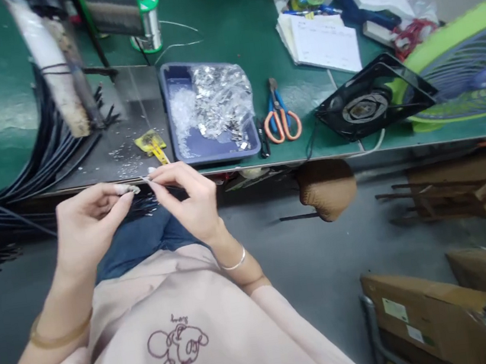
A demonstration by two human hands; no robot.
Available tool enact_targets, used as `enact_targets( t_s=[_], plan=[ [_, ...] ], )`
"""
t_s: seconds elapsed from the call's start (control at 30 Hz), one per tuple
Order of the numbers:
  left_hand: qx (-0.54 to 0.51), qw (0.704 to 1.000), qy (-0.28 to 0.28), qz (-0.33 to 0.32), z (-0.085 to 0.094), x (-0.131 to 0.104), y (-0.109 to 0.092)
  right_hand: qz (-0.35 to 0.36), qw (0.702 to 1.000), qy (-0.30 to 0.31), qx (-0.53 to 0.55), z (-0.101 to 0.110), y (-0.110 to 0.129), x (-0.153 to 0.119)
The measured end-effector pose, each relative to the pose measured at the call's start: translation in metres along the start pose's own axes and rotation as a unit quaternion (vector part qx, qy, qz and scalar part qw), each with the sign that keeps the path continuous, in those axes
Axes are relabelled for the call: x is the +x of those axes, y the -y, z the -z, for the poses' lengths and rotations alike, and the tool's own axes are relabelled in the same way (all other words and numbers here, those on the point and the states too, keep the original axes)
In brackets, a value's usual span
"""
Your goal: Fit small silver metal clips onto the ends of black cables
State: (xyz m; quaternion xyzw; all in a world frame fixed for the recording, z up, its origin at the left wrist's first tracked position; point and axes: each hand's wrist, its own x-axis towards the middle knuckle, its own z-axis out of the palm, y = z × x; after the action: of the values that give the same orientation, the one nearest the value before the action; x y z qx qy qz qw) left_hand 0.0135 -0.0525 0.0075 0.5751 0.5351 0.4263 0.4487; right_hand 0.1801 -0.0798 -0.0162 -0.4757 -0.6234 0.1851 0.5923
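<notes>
Room for my right hand (191, 198) over worktop (246, 35), upper centre; blue tray (216, 149) just below blocks, cable bundle (48, 151) frame left, black fan (367, 107) right.

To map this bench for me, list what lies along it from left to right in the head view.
Black cables, yellow piece, blue tray, orange-handled cutters, black square fan, green-rimmed fan.

Soft glare on green tabletop (4, 121)
</notes>
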Motion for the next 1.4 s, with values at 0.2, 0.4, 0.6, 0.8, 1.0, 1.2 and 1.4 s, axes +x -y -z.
enact_targets(
  t_s=[0.2,0.4,0.6,0.8,1.0,1.2,1.4],
  plan=[
    [-0.202,0.973,0.066,0.092,-0.005,0.015,0.007,-0.046,0.998,-0.007,-0.032,0.000,0.006,-0.008],
    [-0.232,0.962,0.111,0.093,-0.004,0.024,0.010,-0.048,0.998,-0.020,-0.040,-0.004,0.002,-0.007],
    [-0.231,0.963,0.121,0.071,-0.001,0.028,0.018,0.007,0.998,-0.029,-0.064,-0.010,0.006,0.002],
    [-0.241,0.960,0.123,0.070,0.001,0.031,0.021,0.075,0.992,0.000,-0.104,-0.022,0.006,0.007],
    [-0.241,0.960,0.128,0.066,0.002,0.035,0.015,-0.005,1.000,-0.012,-0.020,-0.029,0.001,0.005],
    [-0.254,0.958,0.113,0.072,0.001,0.036,0.012,-0.067,0.997,-0.021,0.043,-0.033,-0.003,0.005],
    [-0.261,0.958,0.105,0.058,0.003,0.039,0.014,-0.010,0.998,-0.046,-0.036,-0.032,-0.009,0.007]
  ],
)
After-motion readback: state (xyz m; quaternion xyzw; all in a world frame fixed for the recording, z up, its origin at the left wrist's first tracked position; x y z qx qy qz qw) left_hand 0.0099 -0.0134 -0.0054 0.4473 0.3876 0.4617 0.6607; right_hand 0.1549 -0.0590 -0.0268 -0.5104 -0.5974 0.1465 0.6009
